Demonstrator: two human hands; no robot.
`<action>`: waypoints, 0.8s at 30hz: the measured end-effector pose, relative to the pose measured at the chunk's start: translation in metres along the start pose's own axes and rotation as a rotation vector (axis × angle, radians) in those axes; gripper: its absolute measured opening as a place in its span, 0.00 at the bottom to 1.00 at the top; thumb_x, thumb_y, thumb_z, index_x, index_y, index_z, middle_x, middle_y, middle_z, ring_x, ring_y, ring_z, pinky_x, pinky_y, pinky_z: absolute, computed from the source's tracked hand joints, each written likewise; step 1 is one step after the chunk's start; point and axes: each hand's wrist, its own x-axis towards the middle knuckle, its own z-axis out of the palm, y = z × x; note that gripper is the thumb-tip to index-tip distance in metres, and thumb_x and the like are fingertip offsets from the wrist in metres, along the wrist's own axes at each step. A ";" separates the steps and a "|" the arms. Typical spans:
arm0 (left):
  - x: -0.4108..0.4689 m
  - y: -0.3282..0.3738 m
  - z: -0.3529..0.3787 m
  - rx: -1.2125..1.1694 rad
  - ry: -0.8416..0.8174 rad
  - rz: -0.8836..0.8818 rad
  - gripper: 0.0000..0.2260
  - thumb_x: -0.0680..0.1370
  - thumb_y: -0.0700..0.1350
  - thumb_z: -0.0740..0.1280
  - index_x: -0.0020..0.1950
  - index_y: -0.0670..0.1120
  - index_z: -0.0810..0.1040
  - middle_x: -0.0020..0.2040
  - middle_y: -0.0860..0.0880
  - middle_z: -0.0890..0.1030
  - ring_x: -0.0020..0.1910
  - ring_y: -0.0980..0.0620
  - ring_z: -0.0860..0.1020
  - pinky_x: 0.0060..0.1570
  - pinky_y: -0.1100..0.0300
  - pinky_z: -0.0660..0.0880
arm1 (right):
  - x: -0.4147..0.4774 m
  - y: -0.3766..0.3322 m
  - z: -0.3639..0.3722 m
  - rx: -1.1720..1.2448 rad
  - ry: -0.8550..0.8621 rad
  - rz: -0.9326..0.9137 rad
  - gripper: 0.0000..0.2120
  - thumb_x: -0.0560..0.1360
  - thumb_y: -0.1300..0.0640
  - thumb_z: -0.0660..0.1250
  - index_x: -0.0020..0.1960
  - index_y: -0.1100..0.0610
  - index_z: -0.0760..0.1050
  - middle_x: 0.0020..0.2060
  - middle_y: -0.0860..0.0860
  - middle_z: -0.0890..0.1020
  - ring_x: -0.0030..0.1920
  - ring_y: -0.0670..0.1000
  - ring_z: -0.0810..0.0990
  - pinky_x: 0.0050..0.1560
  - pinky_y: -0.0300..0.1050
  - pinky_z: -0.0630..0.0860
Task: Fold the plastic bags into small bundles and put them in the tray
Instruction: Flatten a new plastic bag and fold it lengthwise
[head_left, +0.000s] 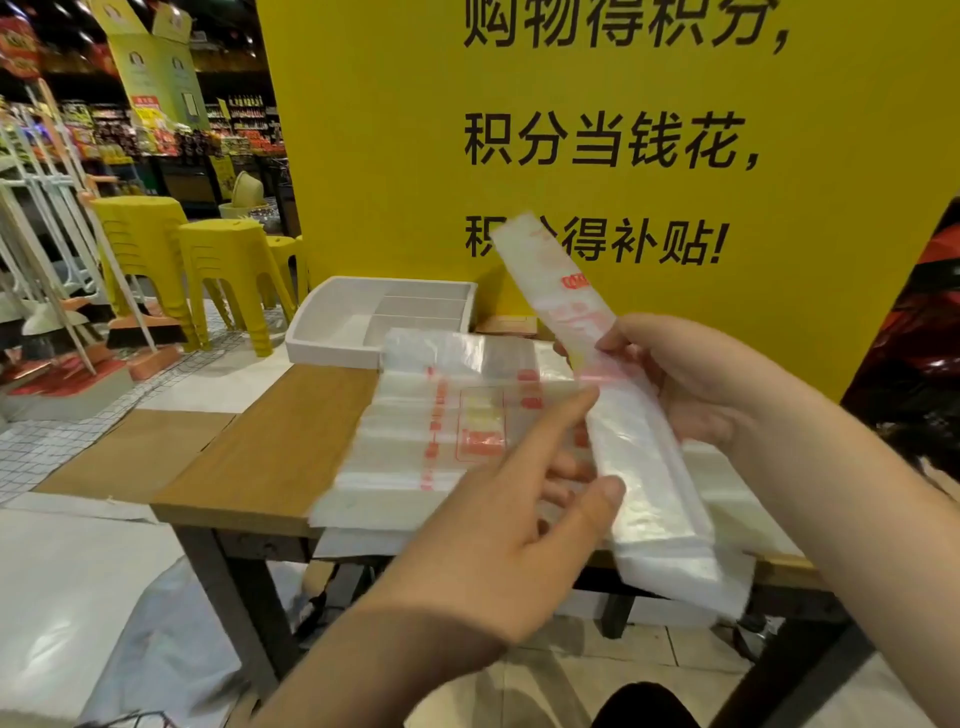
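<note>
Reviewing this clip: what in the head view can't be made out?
Head view only:
- White divided plastic tray: near corner hidden by the stack of clear red-printed plastic bags.
- Left hand: fingertips behind the long folded bag strip that the right hand grips; its hold unclear.
- Red print on the bags: blurred, unreadable.

The single view comes from a wide-angle camera on the person's head, facing forward and down across a wooden table (270, 441) toward a yellow sign (395, 156) at the far side. The left hand (498, 545), right hand (691, 384) and folded plastic bag (644, 467) sit very near the lens.
</note>
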 end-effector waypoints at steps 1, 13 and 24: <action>-0.004 -0.003 0.005 -0.077 -0.006 -0.046 0.22 0.79 0.61 0.62 0.69 0.79 0.58 0.55 0.63 0.77 0.56 0.69 0.76 0.56 0.69 0.72 | 0.001 0.005 0.000 0.029 0.016 -0.009 0.07 0.78 0.64 0.59 0.45 0.61 0.76 0.30 0.55 0.79 0.26 0.51 0.77 0.28 0.39 0.78; -0.028 -0.028 0.031 -0.563 0.125 -0.257 0.10 0.72 0.43 0.74 0.49 0.56 0.85 0.50 0.45 0.86 0.42 0.50 0.83 0.46 0.56 0.79 | -0.034 0.055 -0.032 -1.195 0.388 -0.573 0.13 0.81 0.47 0.61 0.64 0.44 0.75 0.58 0.43 0.78 0.53 0.47 0.78 0.49 0.47 0.75; -0.035 -0.034 0.043 -0.537 0.085 -0.349 0.13 0.81 0.41 0.65 0.47 0.55 0.85 0.35 0.49 0.83 0.26 0.50 0.75 0.27 0.58 0.73 | -0.128 0.160 -0.012 -0.803 0.262 -0.803 0.17 0.71 0.57 0.72 0.57 0.42 0.82 0.64 0.40 0.76 0.64 0.43 0.76 0.60 0.29 0.71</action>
